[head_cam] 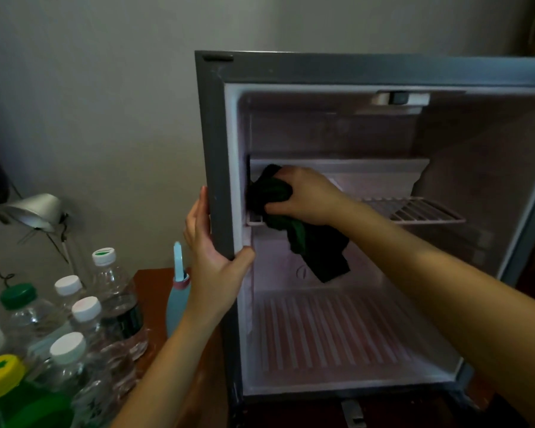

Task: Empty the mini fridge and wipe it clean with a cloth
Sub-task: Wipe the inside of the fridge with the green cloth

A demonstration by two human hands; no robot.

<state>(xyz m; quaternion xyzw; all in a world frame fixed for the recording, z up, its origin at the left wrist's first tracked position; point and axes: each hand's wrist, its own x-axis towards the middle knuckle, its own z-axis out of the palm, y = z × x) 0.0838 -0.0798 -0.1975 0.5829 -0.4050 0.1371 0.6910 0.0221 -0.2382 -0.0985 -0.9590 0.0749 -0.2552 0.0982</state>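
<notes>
Right hand (303, 196): cloth (272, 193) is gripped.
Left hand (217, 254): fridge (217, 149) edge is clasped.
Risk: shelf (414, 210) may be dislodged if cloth is snagged.

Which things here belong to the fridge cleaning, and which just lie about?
Job: grey mini fridge; dark green cloth in right hand; left hand on its frame; clear plastic bottles, probably its contents.
Lying about: silver desk lamp; pale blue nozzle bottle.

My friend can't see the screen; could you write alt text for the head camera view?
A person's right hand holds a dark green cloth against the left inner wall of an open grey mini fridge, while the left hand grips its front edge. Clear plastic bottles stand outside, at left.
</notes>
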